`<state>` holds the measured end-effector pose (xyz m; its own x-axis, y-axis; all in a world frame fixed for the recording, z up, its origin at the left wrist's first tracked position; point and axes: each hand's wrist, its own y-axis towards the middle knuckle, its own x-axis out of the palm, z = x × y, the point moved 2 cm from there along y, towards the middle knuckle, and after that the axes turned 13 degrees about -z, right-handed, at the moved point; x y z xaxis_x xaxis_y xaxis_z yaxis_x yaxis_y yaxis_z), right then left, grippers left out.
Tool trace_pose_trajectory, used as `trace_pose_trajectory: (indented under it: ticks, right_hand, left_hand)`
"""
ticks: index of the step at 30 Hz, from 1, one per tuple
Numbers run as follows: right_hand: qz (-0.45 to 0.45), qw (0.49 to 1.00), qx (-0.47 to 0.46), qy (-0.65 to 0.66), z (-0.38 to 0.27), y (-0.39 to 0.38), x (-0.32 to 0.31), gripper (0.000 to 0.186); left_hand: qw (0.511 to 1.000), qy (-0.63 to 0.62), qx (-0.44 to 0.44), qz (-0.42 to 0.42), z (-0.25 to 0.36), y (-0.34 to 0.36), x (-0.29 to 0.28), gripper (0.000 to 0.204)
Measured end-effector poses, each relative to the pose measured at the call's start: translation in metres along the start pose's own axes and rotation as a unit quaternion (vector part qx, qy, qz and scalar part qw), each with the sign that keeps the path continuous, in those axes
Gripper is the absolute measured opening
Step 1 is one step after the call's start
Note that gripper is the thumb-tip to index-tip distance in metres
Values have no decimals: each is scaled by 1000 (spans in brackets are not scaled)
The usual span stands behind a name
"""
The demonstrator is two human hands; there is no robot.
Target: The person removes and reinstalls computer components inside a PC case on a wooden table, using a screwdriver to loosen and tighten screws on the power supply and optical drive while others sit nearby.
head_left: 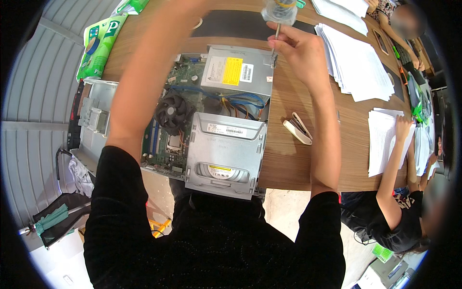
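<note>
Upper centre | my right hand [304, 52] pinches clear-handled steel screwdriver [280, 13] by silver metal power-supply box [262, 72] | likely screw-turning | next needs steady pressure | left hand off-frame, grip unknown

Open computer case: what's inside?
Visible: green motherboard, black fan, power supply, cables, metal drive bay. Hidden: whatever the bay, power supply and left forearm cover.

- Head view: left fisheye camera, worn on the head, facing down over the worktop [288, 168].
- Near enough that the torso [216, 241] fills the near middle.
</note>
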<state>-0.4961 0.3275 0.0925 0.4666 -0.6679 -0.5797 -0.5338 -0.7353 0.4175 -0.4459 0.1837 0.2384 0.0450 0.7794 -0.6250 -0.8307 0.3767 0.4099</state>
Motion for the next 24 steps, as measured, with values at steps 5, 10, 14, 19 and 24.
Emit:
trace_pose_trajectory:
  ticks: [5, 10, 14, 19, 24]
  right_hand:
    - [-39, 999, 25, 16, 11, 3, -7, 23]
    - [-63, 998, 7, 6, 0, 3, -5, 18]
    - [-71, 997, -2, 24, -1, 2, -8, 18]
    - [-78, 996, -24, 31, -2, 4, -6, 19]
    - [-72, 997, -36, 3, -4, -1, -6, 17]
  left_hand:
    - [996, 59, -65, 19, 32, -3, 13, 56]
    - [989, -96, 101, -51, -14, -7, 0, 39]
    - [996, 76, 40, -21, 10, -9, 2, 41]
    - [999, -27, -28, -33, -8, -4, 7, 46]
    - [999, -34, -3, -35, 29, -8, 6, 41]
